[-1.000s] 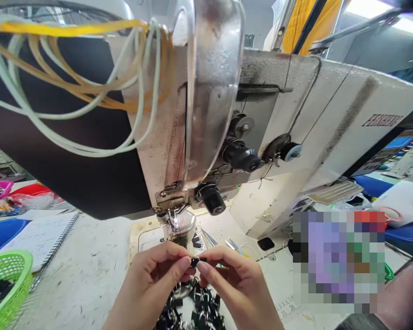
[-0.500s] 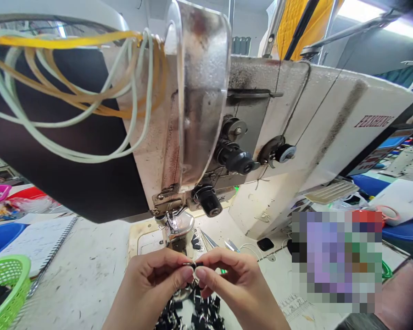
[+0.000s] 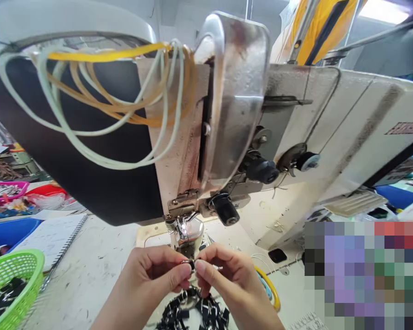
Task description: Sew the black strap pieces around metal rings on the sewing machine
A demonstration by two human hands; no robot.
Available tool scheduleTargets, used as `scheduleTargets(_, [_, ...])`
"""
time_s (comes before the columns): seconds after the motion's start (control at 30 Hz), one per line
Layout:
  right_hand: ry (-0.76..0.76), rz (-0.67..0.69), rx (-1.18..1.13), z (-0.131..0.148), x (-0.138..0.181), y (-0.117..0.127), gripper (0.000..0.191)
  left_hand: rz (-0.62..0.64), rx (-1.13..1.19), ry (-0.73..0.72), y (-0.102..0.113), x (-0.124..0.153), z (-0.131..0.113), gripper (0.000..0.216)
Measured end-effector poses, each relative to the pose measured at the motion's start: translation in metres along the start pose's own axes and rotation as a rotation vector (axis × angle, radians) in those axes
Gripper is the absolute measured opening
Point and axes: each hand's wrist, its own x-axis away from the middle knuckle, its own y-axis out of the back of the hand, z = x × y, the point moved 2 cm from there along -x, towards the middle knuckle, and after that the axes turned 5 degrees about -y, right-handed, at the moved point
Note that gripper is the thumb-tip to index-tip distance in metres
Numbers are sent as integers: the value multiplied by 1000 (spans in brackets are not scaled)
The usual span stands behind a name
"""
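Note:
My left hand (image 3: 151,279) and my right hand (image 3: 227,279) meet just in front of the presser foot (image 3: 187,231) of a worn white sewing machine (image 3: 296,137). Both pinch one small black strap piece with a metal ring (image 3: 192,265) between thumb and fingertips. Below my hands lies a heap of similar black strap pieces with metal rings (image 3: 196,314) on the table.
A green basket (image 3: 12,284) with black pieces stands at the lower left, beside a spiral notebook (image 3: 50,238) and a blue bin (image 3: 7,231). White and yellow cords (image 3: 99,101) loop over the machine head. A yellow ring (image 3: 270,286) lies right of my hands.
My view has shifted so the machine head sits further right. My hands stay together on the small piece, a little lower in the picture.

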Motion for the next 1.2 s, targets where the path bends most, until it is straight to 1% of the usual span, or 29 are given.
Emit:
scheduleTargets(0.1, [33, 3, 73, -1, -15, -9, 32, -125, 54, -22, 3, -7, 1, 21])
scheduleTargets(0.17, [115, -33, 212, -1, -23, -10, 28, -195, 128, -12, 4, -15, 6, 23])
scheduleTargets(0.2, [189, -78, 302, 0, -26, -8, 25, -219, 172, -4, 5, -20, 9, 24])
scheduleTargets(0.27, [393, -178, 494, 2, -29, -3, 16, -256, 252, 9, 5, -28, 14, 25])
scheduleTargets(0.3, [505, -213, 580, 4, -28, 0, 13, -272, 284, 17, 5, -32, 16, 24])
scheduleTargets(0.33, [611, -227, 655, 6, -28, 3, 12, -286, 309, 30, 5, -35, 17, 24])
scheduleTargets(0.4, [777, -186, 769, 8, -26, 9, 25, -315, 353, 79, 4, -38, 19, 23])
scheduleTargets(0.47, [856, -143, 854, 9, -25, 13, 36, -356, 394, 124, 3, -40, 18, 24])
scheduleTargets(0.53, [863, -138, 920, 8, -26, 15, 40, -394, 412, 151, 3, -41, 18, 25])
scheduleTargets(0.6, [832, -165, 960, 6, -27, 14, 39, -408, 400, 168, 4, -42, 17, 26])
scheduleTargets(0.73, [777, -171, 969, 3, -28, 12, 39, -391, 369, 185, 6, -44, 21, 28])
scheduleTargets(0.97, [816, -195, 1004, 8, -27, 11, 39, -326, 409, 117, 6, -44, 23, 22])
scheduleTargets(1.1, [846, -213, 1043, 8, -28, 12, 37, -370, 421, 88, 4, -43, 19, 21])
scheduleTargets(1.2, [840, -192, 1005, 8, -29, 12, 38, -353, 388, 80, 3, -45, 16, 21])
